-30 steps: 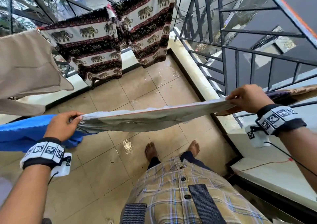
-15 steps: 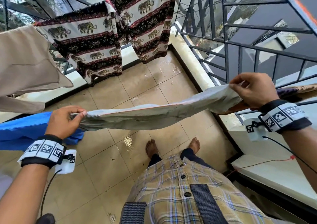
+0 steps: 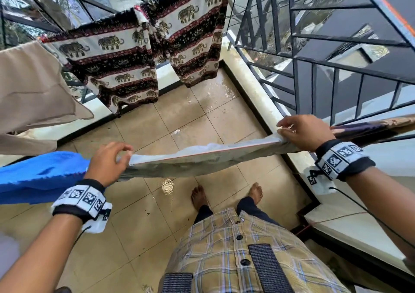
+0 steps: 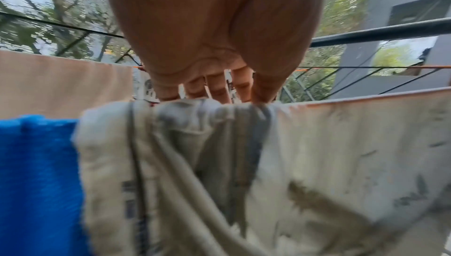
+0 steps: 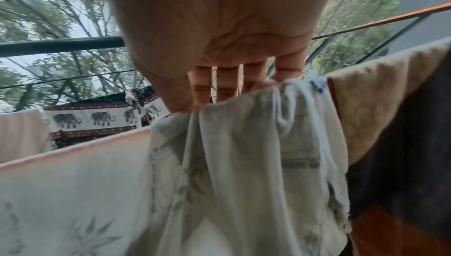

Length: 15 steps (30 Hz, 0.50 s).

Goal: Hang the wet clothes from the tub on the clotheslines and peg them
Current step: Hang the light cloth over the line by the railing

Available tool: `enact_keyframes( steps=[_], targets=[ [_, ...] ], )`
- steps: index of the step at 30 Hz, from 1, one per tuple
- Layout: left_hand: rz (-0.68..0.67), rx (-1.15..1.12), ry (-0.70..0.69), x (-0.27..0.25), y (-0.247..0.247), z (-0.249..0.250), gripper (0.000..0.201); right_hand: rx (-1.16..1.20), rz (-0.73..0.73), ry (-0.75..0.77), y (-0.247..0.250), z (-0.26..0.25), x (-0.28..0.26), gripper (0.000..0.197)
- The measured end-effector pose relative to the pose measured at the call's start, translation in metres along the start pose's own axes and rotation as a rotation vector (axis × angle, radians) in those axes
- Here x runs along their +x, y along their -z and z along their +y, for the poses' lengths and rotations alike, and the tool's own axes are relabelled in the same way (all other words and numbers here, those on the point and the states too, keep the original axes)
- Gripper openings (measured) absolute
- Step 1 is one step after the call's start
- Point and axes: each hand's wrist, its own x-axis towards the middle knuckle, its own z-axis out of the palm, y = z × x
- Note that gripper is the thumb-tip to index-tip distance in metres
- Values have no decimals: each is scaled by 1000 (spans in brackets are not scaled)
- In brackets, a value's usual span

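Note:
A pale grey-white leaf-print cloth [image 3: 202,158] hangs folded over a line and is stretched between my two hands at waist height. My left hand [image 3: 124,156] pinches its bunched left end [image 4: 195,117], fingers over the top and thumb in front. My right hand [image 3: 283,130] grips the gathered right end [image 5: 244,109] the same way. An orange edge runs along the top of the fold [image 4: 354,99]. A second orange clothesline [image 5: 390,16] runs farther out. The tub is not in view, and I see no peg in either hand.
A blue cloth [image 3: 40,176] hangs just left of my left hand, and a dark brown and orange cloth [image 3: 370,127] just right of my right hand. Elephant-print trousers [image 3: 125,68] and a beige cloth [image 3: 33,90] hang farther off. Black railing [image 3: 314,68] borders the wet tiled floor [image 3: 202,117].
The right hand lifted a bunched fold of the pale cloth and has laid it down, so the cloth now lies flatter and tauter. Both hands keep their hold on its ends.

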Motion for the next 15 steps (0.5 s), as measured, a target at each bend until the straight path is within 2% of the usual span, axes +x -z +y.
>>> enact_keyframes(
  steps=[4,8,12,15],
  targets=[
    [-72,-81,-210,0,-11,45,22,7,-68,230,-4,-10,-2,21],
    [-158,-129,-351,12,-40,107,30,-24,-147,305,-7,-19,1,13],
    [-221,-197,-382,20,-62,140,15,-44,-143,295,-9,-16,-2,13],
    [-180,-322,-293,20,-63,142,9,-52,-96,313,-16,-16,-4,12]
  ],
)
